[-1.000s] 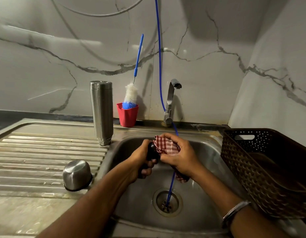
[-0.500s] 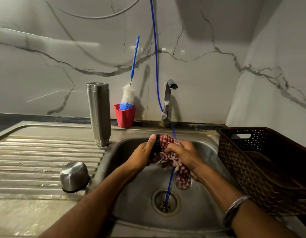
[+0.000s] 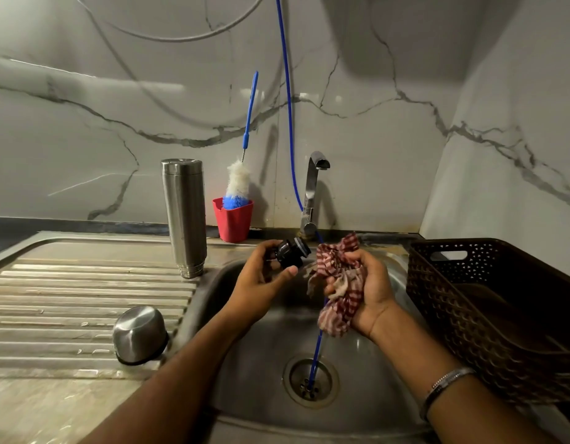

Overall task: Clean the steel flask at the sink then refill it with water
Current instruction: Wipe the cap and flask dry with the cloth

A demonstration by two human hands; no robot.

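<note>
Backdrop: grey-veined white marble wall [image 3: 389, 129] behind a stainless steel sink [image 3: 258, 395] with a ribbed draining board [image 3: 69, 299] on its left.
Flask: tall cylindrical steel flask [image 3: 184, 216], upside down at the draining board's back right corner, just beside the basin's rim.
Cup lid: rounded steel cap [image 3: 139, 334], mouth down near the draining board's front right edge.
Left hand [image 3: 261, 283]: over the basin's back left part, fingers curled round a small black flask stopper [image 3: 291, 253].
Right hand [image 3: 370, 290]: over the basin, clenched on a crumpled red-and-white checked cloth [image 3: 341, 283], a little apart from the stopper.
Back ledge: red plastic cup [image 3: 233, 221] holding a blue-handled white bottle brush [image 3: 238, 184], between flask and steel tap [image 3: 312, 190].
Hose: thin blue tube [image 3: 288, 107] running from above down to the drain [image 3: 310, 379].
Right edge: dark brown woven plastic basket [image 3: 488, 315].
</note>
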